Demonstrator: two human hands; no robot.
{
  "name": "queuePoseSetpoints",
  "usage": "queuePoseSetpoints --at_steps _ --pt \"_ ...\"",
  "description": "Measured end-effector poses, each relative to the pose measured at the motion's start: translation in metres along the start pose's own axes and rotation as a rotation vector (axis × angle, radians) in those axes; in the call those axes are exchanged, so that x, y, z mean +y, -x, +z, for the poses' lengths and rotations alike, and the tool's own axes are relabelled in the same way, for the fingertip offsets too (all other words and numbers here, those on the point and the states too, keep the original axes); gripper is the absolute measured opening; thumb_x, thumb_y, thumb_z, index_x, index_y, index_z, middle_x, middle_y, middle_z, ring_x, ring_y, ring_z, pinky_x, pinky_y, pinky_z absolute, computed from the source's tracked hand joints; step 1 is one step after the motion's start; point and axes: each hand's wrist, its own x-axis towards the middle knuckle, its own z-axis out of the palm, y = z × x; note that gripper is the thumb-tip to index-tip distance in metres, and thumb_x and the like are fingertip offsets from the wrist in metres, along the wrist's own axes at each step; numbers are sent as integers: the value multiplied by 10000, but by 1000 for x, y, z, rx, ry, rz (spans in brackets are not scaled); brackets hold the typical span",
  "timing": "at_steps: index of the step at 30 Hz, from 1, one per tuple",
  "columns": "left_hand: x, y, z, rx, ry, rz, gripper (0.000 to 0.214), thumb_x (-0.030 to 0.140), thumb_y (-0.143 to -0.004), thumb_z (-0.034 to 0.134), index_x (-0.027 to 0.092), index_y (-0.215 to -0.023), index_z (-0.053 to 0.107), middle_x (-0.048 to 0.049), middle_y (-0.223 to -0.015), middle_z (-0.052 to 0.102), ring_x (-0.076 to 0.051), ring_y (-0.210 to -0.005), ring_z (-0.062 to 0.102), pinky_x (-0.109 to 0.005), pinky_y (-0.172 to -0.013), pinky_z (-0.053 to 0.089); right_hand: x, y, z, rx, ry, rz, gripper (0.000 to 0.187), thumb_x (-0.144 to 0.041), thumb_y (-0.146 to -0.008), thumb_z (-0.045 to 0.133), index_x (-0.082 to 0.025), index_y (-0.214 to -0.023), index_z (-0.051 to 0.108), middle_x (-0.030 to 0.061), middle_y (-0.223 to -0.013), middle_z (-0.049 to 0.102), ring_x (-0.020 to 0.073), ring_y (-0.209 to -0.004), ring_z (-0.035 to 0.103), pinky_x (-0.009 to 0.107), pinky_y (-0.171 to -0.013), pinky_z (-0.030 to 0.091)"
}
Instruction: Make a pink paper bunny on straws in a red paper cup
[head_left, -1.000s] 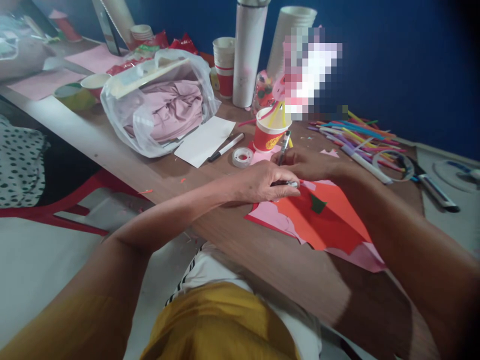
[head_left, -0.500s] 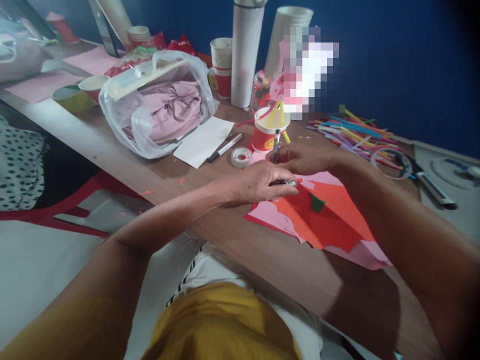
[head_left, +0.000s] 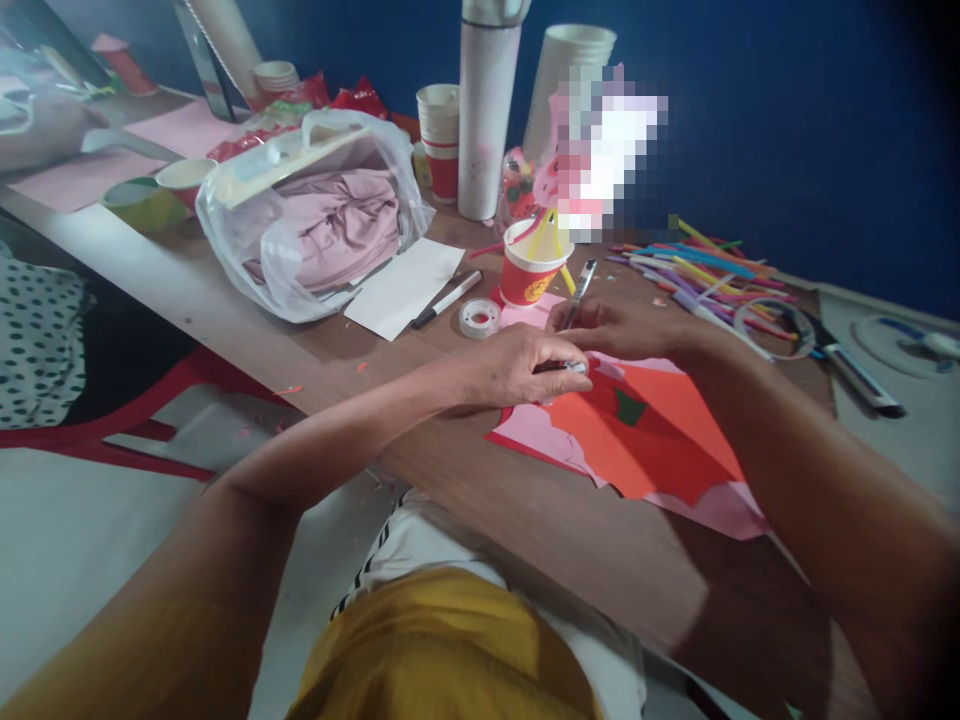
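Observation:
My left hand (head_left: 517, 365) is closed in a pinch on a small dark pen cap with a silvery tip (head_left: 562, 367), at the edge of a red paper sheet (head_left: 652, 445) that lies on pink paper (head_left: 540, 430). A small green scrap (head_left: 628, 407) sits on the red sheet. My right hand (head_left: 626, 328) is closed round a black marker (head_left: 579, 288) that points up and away, just behind my left hand. A red paper cup (head_left: 529, 268) with yellow straws stands right behind both hands.
A tape roll (head_left: 480, 318), a second marker (head_left: 448, 298) and a white sheet (head_left: 405, 285) lie left of the cup. A plastic bag of pink cloth (head_left: 322, 215), stacked cups (head_left: 441, 140), a white tube (head_left: 486, 110), coloured straws (head_left: 705, 265) and another person's hand (head_left: 45, 120) are around.
My right hand has tilted the marker, which stood nearly upright half a second ago and now leans to the right. My left hand has stayed in place.

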Motion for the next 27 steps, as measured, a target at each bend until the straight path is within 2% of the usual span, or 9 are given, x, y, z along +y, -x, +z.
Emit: queuePoseSetpoints --at_steps 3,7,9,11,15,17,21,27 --pt "-1 0 1 16 7 -2 227 295 -845 478 128 -741 591 -11 -673 613 -90 -594 532 -214 -569 381 2 7 -4 -51 -37 14 326 -315 -857 490 -100 -643 611 13 -722 654 70 -662 536 187 -600 395" --pt "0 1 1 4 9 -3 227 272 -847 466 128 -713 580 -16 -697 618 -96 -627 533 -218 -581 376 5 17 -11 -182 -74 27 268 -313 -825 553 -117 -655 623 41 -783 645 91 -662 543 202 -577 411" --pt "1 1 1 6 4 -1 234 268 -845 465 127 -695 577 -12 -682 611 -94 -623 527 -218 -584 371 5 25 -11 -185 -74 30 255 -291 -820 566 -124 -637 626 49 -824 634 94 -669 549 206 -579 421" --pt "1 1 1 14 4 3 236 267 -839 469 126 -687 580 -8 -667 603 -91 -613 517 -219 -583 367 3 34 -9 -111 -59 25 242 -271 -818 569 -134 -628 630 51 -841 626 101 -682 560 214 -607 439" --pt "1 1 1 13 16 -1 241 274 -835 461 127 -687 581 -6 -660 594 -91 -610 505 -222 -577 360 -2 56 1 62 -25 16 134 -265 -822 561 -168 -750 618 24 -734 616 121 -639 577 241 -593 468" --pt "2 1 1 9 25 -9 250 285 -836 457 127 -686 578 -6 -656 590 -93 -610 503 -225 -572 356 -3 66 5 112 18 2 99 -255 -830 550 -179 -788 599 18 -704 616 129 -633 584 248 -582 474" --pt "3 2 1 -9 45 -14 262 299 -841 453 127 -681 570 -8 -659 587 -96 -616 506 -227 -571 358 -1 81 13 197 145 -115 62 -227 -838 543 -193 -825 592 19 -722 634 139 -656 600 258 -581 486" --pt "1 0 2 7 33 -20 234 263 -842 453 128 -687 565 8 -638 566 -77 -588 488 -214 -578 368 -3 96 22 274 285 -207 55 -198 -827 568 -192 -869 603 34 -771 671 141 -661 625 260 -588 497"
